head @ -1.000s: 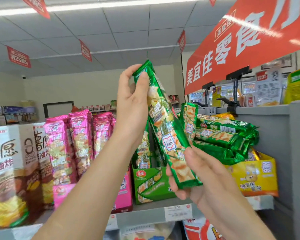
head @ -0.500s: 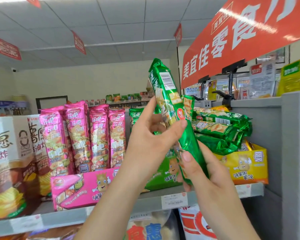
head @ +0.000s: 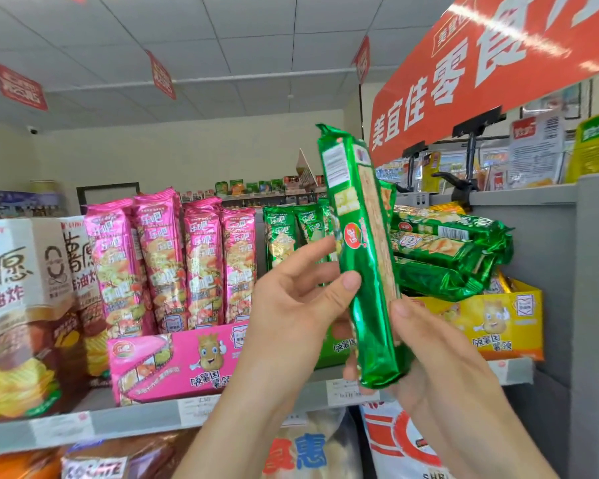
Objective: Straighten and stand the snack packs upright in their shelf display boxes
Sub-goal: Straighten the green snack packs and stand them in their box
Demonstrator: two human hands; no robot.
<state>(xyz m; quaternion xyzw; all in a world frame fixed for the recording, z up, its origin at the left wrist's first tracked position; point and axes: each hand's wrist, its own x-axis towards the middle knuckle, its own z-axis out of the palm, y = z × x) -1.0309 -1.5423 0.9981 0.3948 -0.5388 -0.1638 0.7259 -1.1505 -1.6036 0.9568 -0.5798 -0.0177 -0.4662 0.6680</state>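
Note:
I hold a long green snack pack nearly upright in front of the shelf, its back seam and barcode facing me. My left hand pinches its middle between thumb and fingers. My right hand grips its lower end. Behind it, green packs stand in a green display box. Several more green packs lie stacked flat on top of a yellow display box. Pink packs stand upright in a pink box to the left.
Large brown-and-white chip bags fill the shelf's left end. A grey side panel closes the shelf on the right. A red banner hangs overhead. Bagged goods sit on the shelf below.
The green pack has turned from slanted, front facing me, to nearly upright with its back facing me. My left hand slid from its top down to its middle.

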